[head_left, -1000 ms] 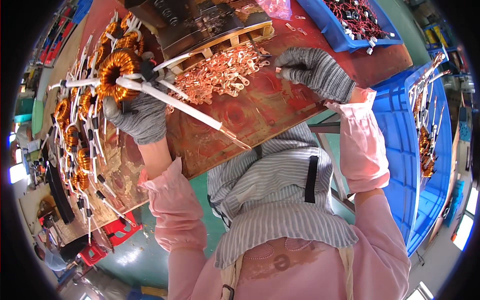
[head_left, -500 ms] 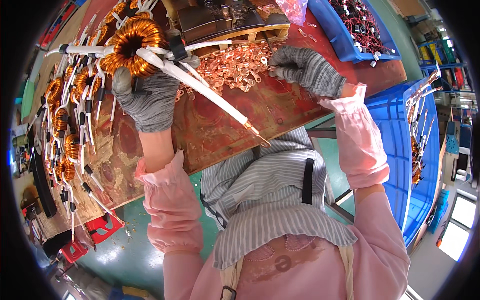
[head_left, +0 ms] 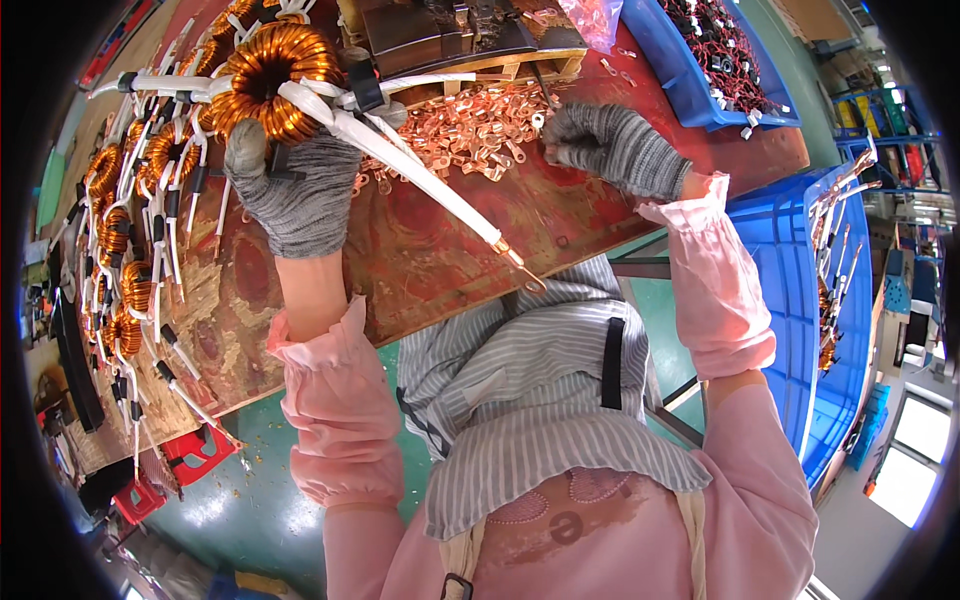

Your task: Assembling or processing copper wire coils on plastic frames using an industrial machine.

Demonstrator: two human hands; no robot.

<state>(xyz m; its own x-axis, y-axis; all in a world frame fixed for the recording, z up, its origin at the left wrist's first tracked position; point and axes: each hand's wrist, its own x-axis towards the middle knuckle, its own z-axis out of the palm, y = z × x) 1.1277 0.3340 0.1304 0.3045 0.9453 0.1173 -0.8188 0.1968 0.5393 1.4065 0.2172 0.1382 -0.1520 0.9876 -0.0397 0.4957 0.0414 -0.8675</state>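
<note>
My left hand (head_left: 300,195), in a grey knit glove, is closed around a ring-shaped coil (head_left: 318,62) wound with shiny copper wire. White-sleeved leads run out from the coil; the longest lead (head_left: 420,185) slants down to the right and ends in a copper lug (head_left: 535,285) over the table's front edge. My right hand (head_left: 615,150), gloved alike, rests at the right edge of a heap of loose copper lugs (head_left: 460,130). Its fingers are curled in, and whatever lies between them is hidden.
Several similar coils (head_left: 135,285) with white leads lie along the left of the worn red table (head_left: 440,240). A dark metal fixture (head_left: 415,40) stands behind the lugs. A blue tray (head_left: 690,70) of red-and-black wired parts sits far right; a larger blue bin (head_left: 790,260) stands beside my right arm.
The coil in my left hand has shifted very slightly up and right. My right hand has drawn down a little at the heap's edge, its fingers still curled.
</note>
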